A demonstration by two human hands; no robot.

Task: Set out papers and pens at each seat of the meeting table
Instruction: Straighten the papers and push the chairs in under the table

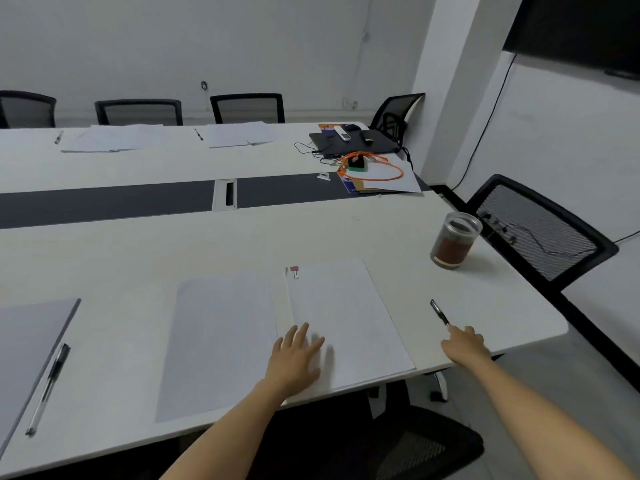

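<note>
white paper point(346, 317) lies thin and limp at the near edge of the table point(485, 289), under the flat left hand point(298, 355), whose grip is open. better to slide it than to lift one corner. the black pen point(440, 312) lies just right of it, light and stiff, and it may roll. the right hand point(465, 344) has a curled grip and seems to pinch the pen's near end.

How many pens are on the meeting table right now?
4. Near-right pen touching the right hand; near-left pen beside a grey sheet; far-left pen and far-middle pen across the table. More may lie off-frame left.
</note>
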